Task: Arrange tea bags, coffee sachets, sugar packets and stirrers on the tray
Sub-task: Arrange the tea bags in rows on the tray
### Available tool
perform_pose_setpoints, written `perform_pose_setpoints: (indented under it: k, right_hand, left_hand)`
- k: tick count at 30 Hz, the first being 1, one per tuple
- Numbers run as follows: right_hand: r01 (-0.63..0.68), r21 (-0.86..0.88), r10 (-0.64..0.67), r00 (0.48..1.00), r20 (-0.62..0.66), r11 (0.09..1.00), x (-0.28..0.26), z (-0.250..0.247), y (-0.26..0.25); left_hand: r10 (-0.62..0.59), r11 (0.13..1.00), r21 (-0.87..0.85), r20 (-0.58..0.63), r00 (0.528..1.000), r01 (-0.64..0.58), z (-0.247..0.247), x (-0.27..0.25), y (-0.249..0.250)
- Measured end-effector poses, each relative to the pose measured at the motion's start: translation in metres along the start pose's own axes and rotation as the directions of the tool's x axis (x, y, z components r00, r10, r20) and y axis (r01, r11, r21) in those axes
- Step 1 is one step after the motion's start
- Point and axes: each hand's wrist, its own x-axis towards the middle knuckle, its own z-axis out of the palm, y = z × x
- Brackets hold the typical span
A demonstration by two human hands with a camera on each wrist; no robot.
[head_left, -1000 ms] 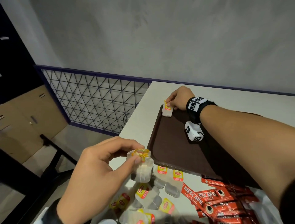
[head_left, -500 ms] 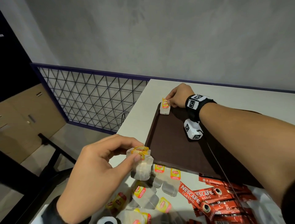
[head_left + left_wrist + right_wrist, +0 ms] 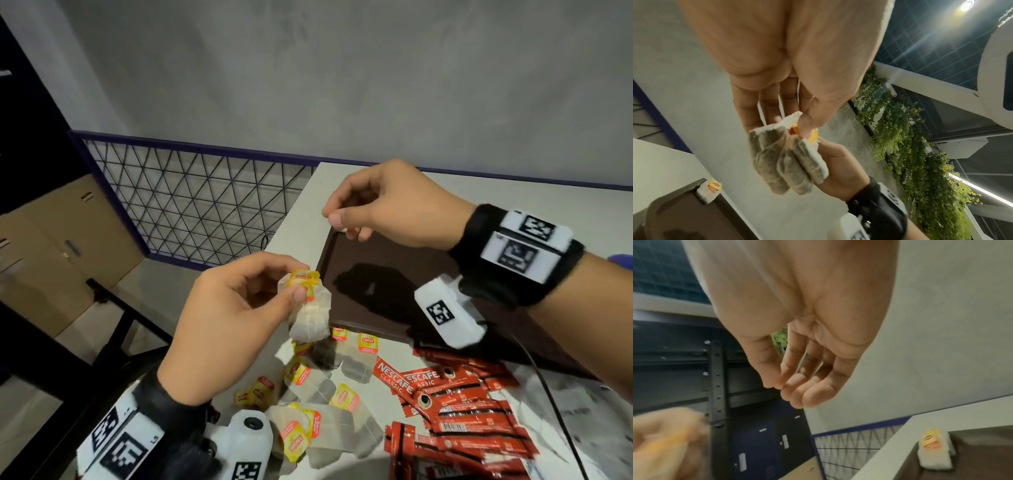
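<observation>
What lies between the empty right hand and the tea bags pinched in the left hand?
Nothing: in the head view the right hand and the held tea bags are separated by open air, above the brown tray's bare near-left corner.

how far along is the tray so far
Barely started. Done: one yellow-tagged tea bag sits at the far left corner of the brown plastic tray. In hand: the left hand pinches a small bunch of tea bags; the right hand holds nothing. Left: loose tea bags and red coffee sachets lie on the table. No sugar packets or stirrers identifiable.
</observation>
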Motion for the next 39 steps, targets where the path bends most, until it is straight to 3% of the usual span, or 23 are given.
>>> perform_pose_setpoints:
  k: [4,12,18,22,25,29,35,39]
  right_hand:
    - [0.051,0.12,-0.062,0.995,0.082,0.991,-0.052,0.013,-0.021]
    - [-0.038,0.179,0.041,0.999,-0.017,0.983,-0.101,0.042,-0.008]
    - [-0.032,0.219,0.04,0.999,-0.033,0.975,-0.117,0.043,-0.007]
    - [-0.018,0.263,0.019,1.0,-0.001,0.965,-0.122,0.036,-0.01]
    - [-0.023,0.333,0.012,0.999,0.035,0.943,-0.122,0.031,-0.012]
    - [-0.039,0.318,0.038,0.999,0.009,0.947,-0.119,0.031,-0.01]
    - [-0.047,0.233,0.066,0.995,-0.078,0.971,-0.115,0.041,-0.006]
    - [-0.038,0.325,0.08,0.99,-0.115,0.945,-0.113,0.042,-0.005]
  left_hand:
    - [0.006,0.999,-0.035,0.007,1.0,-0.006,0.006,-0.003,0.006]
    - [0.005,0.992,-0.124,0.008,1.0,-0.004,0.015,-0.012,0.02]
    - [-0.033,0.982,-0.186,0.028,0.999,0.038,0.022,-0.017,0.026]
    - [-0.052,0.961,-0.259,0.186,0.981,0.1,0.023,-0.021,0.023]
    - [-0.118,0.883,-0.384,0.371,0.921,0.268,0.024,-0.024,0.022]
    - [-0.149,0.837,-0.405,0.477,0.866,0.367,0.028,-0.026,0.021]
    - [-0.211,0.768,-0.475,0.444,0.871,0.429,0.031,-0.025,0.018]
    - [-0.213,0.815,-0.432,0.395,0.893,0.386,0.031,-0.025,0.016]
